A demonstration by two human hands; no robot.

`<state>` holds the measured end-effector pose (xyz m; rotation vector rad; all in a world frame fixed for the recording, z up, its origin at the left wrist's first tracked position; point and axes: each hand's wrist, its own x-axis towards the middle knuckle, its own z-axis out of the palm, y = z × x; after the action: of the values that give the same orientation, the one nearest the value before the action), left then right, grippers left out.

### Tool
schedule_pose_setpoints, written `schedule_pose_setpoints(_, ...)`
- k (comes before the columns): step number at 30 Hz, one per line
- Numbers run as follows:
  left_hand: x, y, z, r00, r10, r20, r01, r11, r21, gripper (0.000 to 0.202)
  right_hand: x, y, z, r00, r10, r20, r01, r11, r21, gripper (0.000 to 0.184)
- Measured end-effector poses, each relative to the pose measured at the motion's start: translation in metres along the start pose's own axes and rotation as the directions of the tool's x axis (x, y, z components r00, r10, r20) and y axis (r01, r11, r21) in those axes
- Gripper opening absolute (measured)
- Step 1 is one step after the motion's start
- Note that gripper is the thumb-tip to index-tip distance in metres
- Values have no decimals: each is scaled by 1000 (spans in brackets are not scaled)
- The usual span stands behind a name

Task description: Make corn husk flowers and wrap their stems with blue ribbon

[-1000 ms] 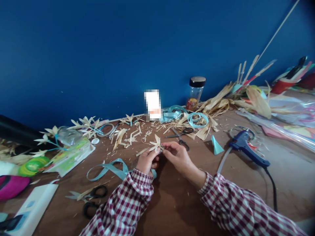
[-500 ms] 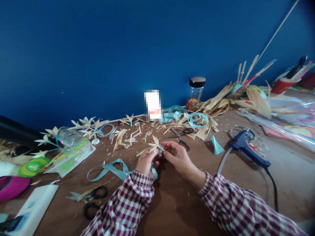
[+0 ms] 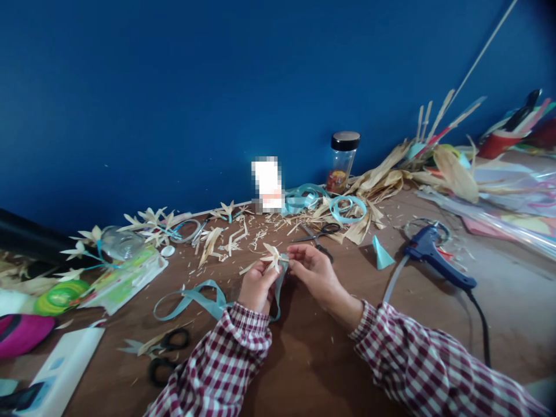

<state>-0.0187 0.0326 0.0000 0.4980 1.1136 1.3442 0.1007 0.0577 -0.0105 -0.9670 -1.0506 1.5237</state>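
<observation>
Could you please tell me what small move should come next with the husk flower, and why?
Probably pull the blue ribbon snug: left hand and right hand pinch the husk flower, and the ribbon hangs slack beneath it.

Left hand (image 3: 257,285) and right hand (image 3: 313,271) pinching a husk flower (image 3: 273,257) (pale), teal ribbon (image 3: 278,289) trailing below

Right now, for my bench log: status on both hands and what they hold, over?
Left hand and right hand both pinch small pale husk flower. Light blue ribbon hangs under it. Black-handled scissors just beyond, apart.
</observation>
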Motion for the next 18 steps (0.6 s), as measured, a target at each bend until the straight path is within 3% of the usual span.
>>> schedule_pose_setpoints(3, 0, -1, -2, 1000, -12, 7, 12, 1000, 8, 44, 1, 2, -2, 1000, -21, 5, 22, 1000, -15, 28)
schedule_pose_setpoints(6, 0, -2, -9, 1000, 27, 14, -28, 998, 56, 65, 1, 2, -4, 1000, -22, 2, 22, 999, -41, 28)
schedule_pose_setpoints(10, 1, 3, -23, 984, 99, 148, -120, 982, 143, 96, 0, 1, -5, 1000, 13, 4, -13, 999, -47, 30)
schedule_pose_setpoints(14, -1, 17, -30, 957, 217, 193, -269, 913, 308, 80, 0, 2, -6, 999, 32, 24, -32, 999, -23, 32)
schedule_pose_setpoints(18, -5, 28, -27, 904, 355, 239, -426, 793, 435, 68, 0, 4, -7, 999, 15, 48, -13, 1000, -27, 32)
